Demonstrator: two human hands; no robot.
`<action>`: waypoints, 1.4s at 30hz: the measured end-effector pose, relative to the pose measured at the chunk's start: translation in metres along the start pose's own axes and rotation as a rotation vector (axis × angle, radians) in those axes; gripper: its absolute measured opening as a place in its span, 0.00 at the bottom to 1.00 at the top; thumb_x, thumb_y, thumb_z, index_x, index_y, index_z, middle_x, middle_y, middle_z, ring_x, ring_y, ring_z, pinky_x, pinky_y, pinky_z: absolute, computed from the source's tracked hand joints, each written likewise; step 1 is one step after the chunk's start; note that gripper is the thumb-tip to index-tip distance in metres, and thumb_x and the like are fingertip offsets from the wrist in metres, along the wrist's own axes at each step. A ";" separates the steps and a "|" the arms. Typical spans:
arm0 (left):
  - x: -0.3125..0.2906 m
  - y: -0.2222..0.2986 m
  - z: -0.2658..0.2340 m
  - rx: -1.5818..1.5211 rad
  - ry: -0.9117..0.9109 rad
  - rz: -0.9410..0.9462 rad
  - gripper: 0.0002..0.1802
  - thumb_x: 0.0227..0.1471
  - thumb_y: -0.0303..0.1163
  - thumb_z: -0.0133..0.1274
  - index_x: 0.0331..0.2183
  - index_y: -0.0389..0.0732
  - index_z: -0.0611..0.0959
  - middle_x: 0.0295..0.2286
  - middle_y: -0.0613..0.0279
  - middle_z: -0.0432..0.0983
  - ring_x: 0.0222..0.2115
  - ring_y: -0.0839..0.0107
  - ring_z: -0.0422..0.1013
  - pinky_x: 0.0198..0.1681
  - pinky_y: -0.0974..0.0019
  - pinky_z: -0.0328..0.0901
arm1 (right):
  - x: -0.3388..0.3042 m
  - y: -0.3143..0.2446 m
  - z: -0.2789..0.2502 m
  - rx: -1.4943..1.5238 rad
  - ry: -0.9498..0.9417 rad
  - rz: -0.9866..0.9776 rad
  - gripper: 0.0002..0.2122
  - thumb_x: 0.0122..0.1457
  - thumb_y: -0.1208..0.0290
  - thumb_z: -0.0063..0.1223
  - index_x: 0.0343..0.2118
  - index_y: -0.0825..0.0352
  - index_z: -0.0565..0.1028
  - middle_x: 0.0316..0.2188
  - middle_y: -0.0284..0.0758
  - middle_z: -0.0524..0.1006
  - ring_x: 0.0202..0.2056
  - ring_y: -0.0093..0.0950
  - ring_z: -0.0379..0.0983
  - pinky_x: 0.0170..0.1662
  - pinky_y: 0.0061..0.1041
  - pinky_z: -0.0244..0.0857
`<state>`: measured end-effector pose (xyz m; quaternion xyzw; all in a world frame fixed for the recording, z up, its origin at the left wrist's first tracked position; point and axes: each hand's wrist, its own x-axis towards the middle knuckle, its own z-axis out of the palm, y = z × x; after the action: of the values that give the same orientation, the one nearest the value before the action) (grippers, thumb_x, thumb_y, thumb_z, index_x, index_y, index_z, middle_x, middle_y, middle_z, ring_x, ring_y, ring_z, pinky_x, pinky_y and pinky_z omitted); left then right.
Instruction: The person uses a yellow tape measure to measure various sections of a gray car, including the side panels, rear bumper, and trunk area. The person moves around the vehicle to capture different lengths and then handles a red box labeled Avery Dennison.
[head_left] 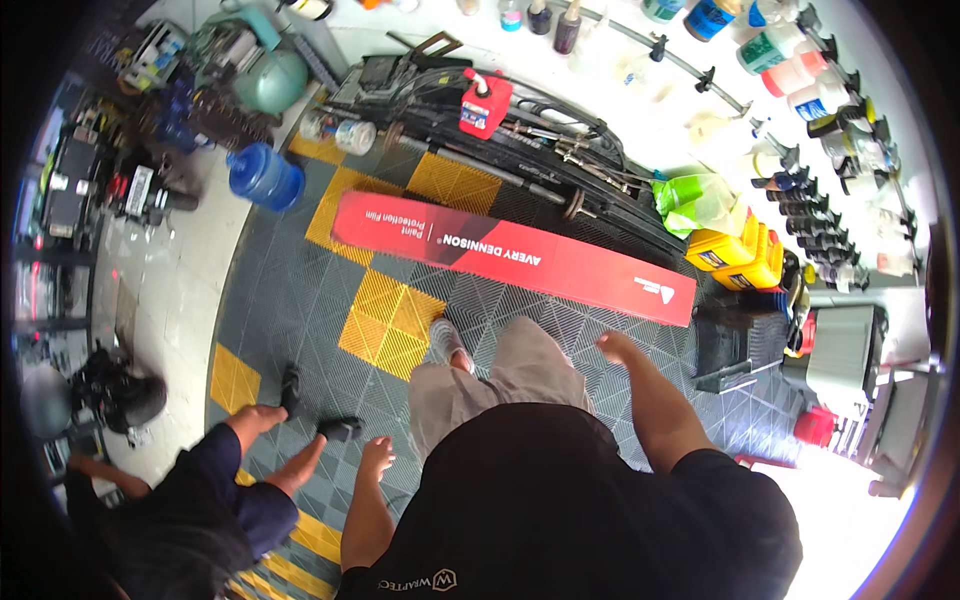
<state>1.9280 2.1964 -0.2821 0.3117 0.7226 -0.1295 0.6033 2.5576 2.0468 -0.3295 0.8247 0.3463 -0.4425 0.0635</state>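
A long red cardboard box (590,285) lies on the floor in front of my feet. My left hand (377,457) hangs at my side over the grey floor tiles, its fingers loose and nothing held. On the other side, my right hand (615,347) is off the body near the right half of the box, apart from it and empty, with relaxed fingers. One grey shoe (449,343) of mine stands close to the box's near edge.
At lower left another person (190,500) in dark clothes stands beside me. Beyond the box lie black bars (520,172) and a red fuel can (484,108). A blue water jug (265,178) stands left; yellow jugs (735,255) and a black crate (740,345) stand right.
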 end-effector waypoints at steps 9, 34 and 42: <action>0.121 0.214 -0.158 0.165 0.211 0.485 0.12 0.58 0.37 0.48 0.34 0.38 0.79 0.22 0.65 0.72 0.19 0.75 0.66 0.21 0.72 0.59 | -0.072 -0.113 -0.007 0.318 0.151 0.111 0.19 0.59 0.58 0.52 0.48 0.67 0.75 0.44 0.47 0.78 0.45 0.42 0.76 0.47 0.37 0.69; 0.050 0.206 -0.017 0.777 -0.251 0.276 0.10 0.57 0.36 0.47 0.32 0.41 0.79 0.21 0.65 0.67 0.17 0.72 0.65 0.17 0.69 0.59 | -0.253 0.007 0.210 0.716 0.393 0.307 0.19 0.62 0.56 0.44 0.46 0.66 0.76 0.49 0.43 0.75 0.52 0.41 0.70 0.54 0.38 0.65; -0.030 0.195 0.299 0.956 -0.221 0.520 0.16 0.59 0.39 0.49 0.44 0.40 0.75 0.28 0.62 0.71 0.20 0.69 0.69 0.16 0.68 0.61 | -0.461 0.146 0.429 1.064 0.330 0.874 0.21 0.60 0.54 0.45 0.46 0.68 0.76 0.45 0.48 0.77 0.49 0.44 0.72 0.52 0.39 0.66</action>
<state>2.2854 2.1700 -0.2875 0.7036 0.4149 -0.3218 0.4789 2.1848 1.5235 -0.2598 0.8637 -0.2744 -0.3548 -0.2298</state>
